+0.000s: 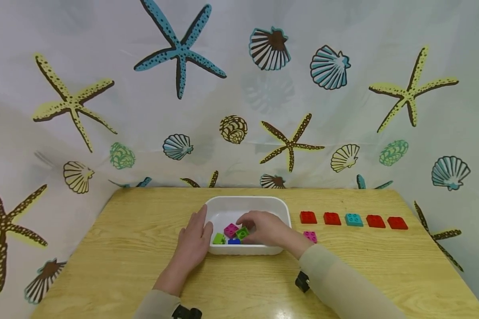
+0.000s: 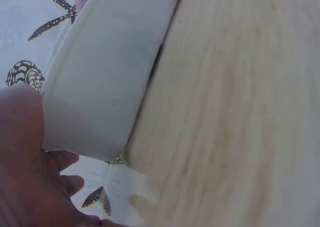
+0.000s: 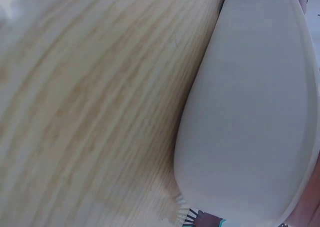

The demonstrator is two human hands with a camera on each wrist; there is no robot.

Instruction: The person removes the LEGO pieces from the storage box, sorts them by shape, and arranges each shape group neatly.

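Head view: we find the green building brick (image 1: 242, 233) inside the white plastic tray (image 1: 249, 250), close to the near wall and left of the middle. The right hand (image 1: 265, 228) comes over from the right side and is the nearer of the two; its thumb and fingers curve about this brick, but we cannot tell whether they are clamped on it or just apart from it. The brick lies to the left of the palm, at the fingertips, and looks tilted; its long axis is not legible, while that of the tray runs left to right. Neighbours crowd its left flank: a magenta brick (image 1: 231, 230) just beside it, a blue brick (image 1: 234, 241) below, a lime brick (image 1: 219, 239) farther left. We read the left hand (image 1: 193, 239) as a steadying contact, fingers fairly straight along the tray's left end. Outside, right of the tray, we log four red bricks (image 1: 332, 218) and one turquoise brick (image 1: 354, 219) in a row, with a second magenta brick (image 1: 310, 236) nearer us.
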